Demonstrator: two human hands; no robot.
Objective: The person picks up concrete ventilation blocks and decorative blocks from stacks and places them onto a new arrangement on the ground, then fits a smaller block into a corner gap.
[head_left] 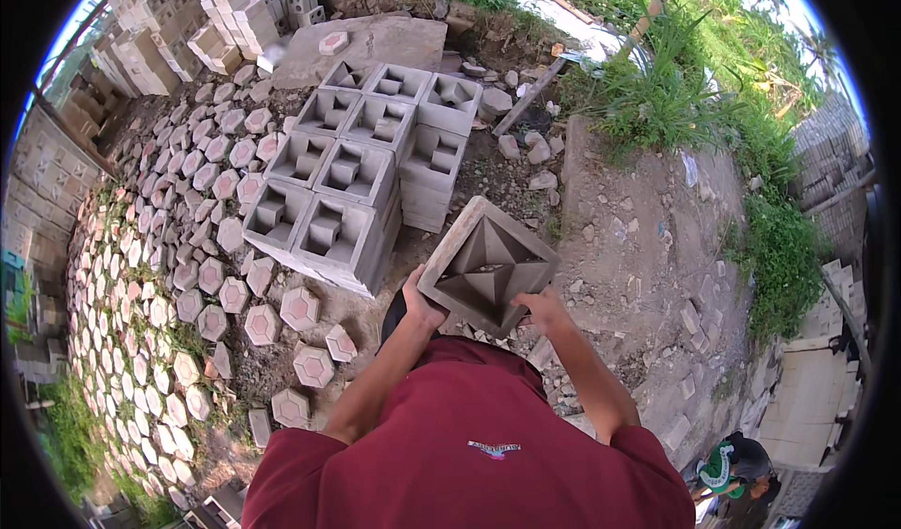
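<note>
Evidently held a concrete block [490, 264], not yet set down, between hands [425, 304] [541, 309] part-closed on it, with stacked blocks [355, 170] already ahead-left of them.

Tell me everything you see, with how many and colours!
held block: one, grey, centre
stacked blocks: many, grey, upper left of centre
pavers: many, grey and pink, left ground
slab: one, grey, behind stacked blocks
pale blocks: many, cream, top left
rubble: many, grey, centre and right
post: one, brown, top right
plants: many, green, top and right
other person: one, green and dark clothes, lower right
shirt: one, maroon, bottom centre
left grip: one, bare, block's left corner
right grip: one, bare, block's lower right edge
</note>
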